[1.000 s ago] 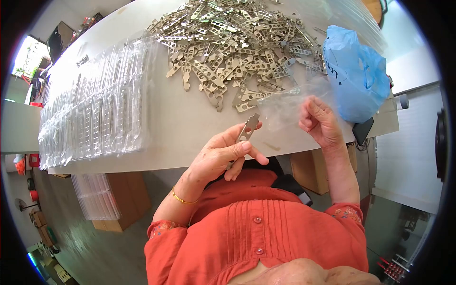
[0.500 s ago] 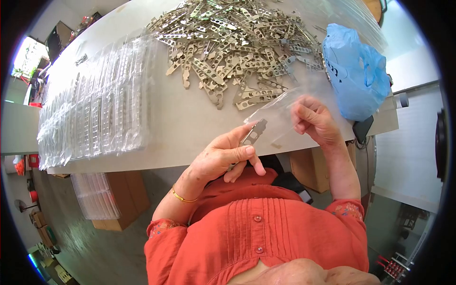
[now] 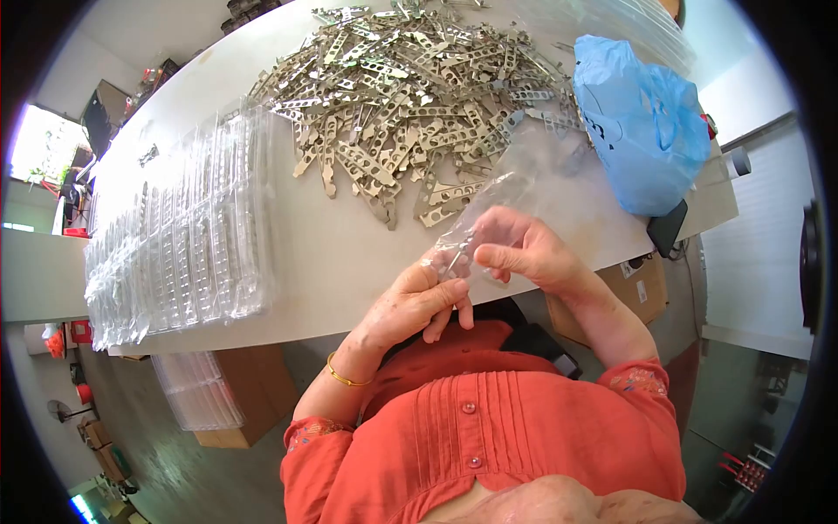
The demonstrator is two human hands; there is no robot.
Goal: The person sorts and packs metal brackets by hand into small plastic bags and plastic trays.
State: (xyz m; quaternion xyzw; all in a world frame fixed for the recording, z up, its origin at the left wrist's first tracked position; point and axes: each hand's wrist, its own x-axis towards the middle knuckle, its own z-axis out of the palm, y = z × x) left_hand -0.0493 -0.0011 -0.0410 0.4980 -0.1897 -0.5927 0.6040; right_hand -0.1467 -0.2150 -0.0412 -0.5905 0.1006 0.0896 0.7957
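My left hand, a gold bracelet at its wrist, is closed on a small metal part. A clear plastic bag lies around the part's upper end. My right hand pinches the bag's edge beside the part, close to my left fingertips. Beyond both hands a large heap of flat metal pieces with holes covers the back of the table.
On the left of the table lie clear plastic trays in wrapping. A blue plastic bag sits at the right, with a dark phone-like object beside it. Cardboard boxes stand below.
My right hand has moved left to my left hand, bringing the clear bag over the metal part. The whole view has shifted slightly.
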